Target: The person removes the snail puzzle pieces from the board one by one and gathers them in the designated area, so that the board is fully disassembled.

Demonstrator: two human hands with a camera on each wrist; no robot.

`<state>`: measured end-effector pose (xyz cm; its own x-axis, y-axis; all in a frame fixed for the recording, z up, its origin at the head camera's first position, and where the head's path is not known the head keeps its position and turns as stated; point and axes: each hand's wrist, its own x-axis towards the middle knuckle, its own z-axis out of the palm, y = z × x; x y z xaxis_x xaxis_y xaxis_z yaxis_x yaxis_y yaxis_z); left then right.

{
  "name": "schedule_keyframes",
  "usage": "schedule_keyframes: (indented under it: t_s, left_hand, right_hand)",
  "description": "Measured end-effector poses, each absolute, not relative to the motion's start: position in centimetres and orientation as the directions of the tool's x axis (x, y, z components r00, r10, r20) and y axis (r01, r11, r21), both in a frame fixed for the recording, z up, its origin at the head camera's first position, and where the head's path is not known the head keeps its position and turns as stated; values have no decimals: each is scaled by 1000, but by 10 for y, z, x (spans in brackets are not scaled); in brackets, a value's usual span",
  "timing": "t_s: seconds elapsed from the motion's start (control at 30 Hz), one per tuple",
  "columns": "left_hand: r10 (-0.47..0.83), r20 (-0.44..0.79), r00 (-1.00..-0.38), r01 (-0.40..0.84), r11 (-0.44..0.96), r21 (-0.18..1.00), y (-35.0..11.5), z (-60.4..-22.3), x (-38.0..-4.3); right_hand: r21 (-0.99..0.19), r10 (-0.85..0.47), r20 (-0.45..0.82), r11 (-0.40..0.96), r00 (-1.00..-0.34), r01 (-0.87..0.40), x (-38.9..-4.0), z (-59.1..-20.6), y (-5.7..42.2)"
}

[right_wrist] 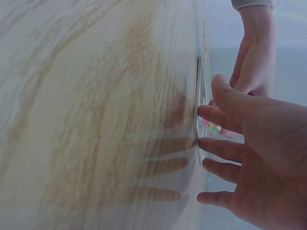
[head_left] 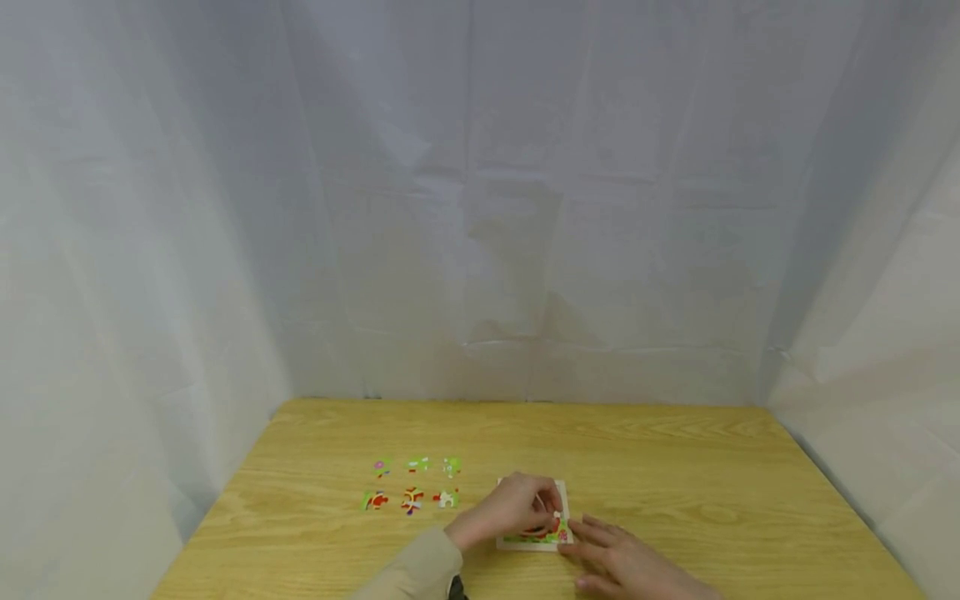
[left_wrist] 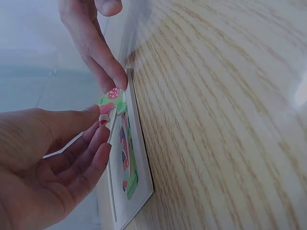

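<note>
A puzzle piece (left_wrist: 114, 99), green with a dotted red shape, is pinched between the thumb and fingers of my left hand (head_left: 517, 504). The piece is tilted over one corner of a shallow white-rimmed puzzle board (left_wrist: 144, 184). Colourful green, red and blue picture pieces (left_wrist: 128, 165) lie inside the board along its near side; my left hand covers much of the board in the head view. At the board's right edge, my right hand (head_left: 626, 558) has its fingers spread and nearly straight, with fingertips (right_wrist: 204, 142) right at the rim.
Several loose puzzle pieces lie in two rows on the wooden table (head_left: 675, 467) left of the board, among them a red and yellow one (head_left: 412, 498) and a white and green one (head_left: 447, 498). A pale sheet (head_left: 420, 208) hangs behind and beside the table.
</note>
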<state>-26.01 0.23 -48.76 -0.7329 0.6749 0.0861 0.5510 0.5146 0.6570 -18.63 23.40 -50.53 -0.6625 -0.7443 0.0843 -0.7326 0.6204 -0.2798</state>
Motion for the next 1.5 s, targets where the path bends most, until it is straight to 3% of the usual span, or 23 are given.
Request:
schedule_keyframes:
  t_s: [0.83, 1.27, 1.5]
  left_hand:
    - [654, 74, -753, 481, 470, 740, 0, -490, -262]
    - [529, 105, -842, 395, 473, 788, -28, -483, -266]
    - [493, 125, -861, 378, 457, 805, -45, -480, -267]
  right_hand:
    - [-313, -719, 44, 649, -693, -694, -184, -501, 231]
    - [-365, -645, -62, 725, -762, -584, -184, -498, 225]
    - [-380, -627, -117, 745, -770, -549, -188, -497, 216]
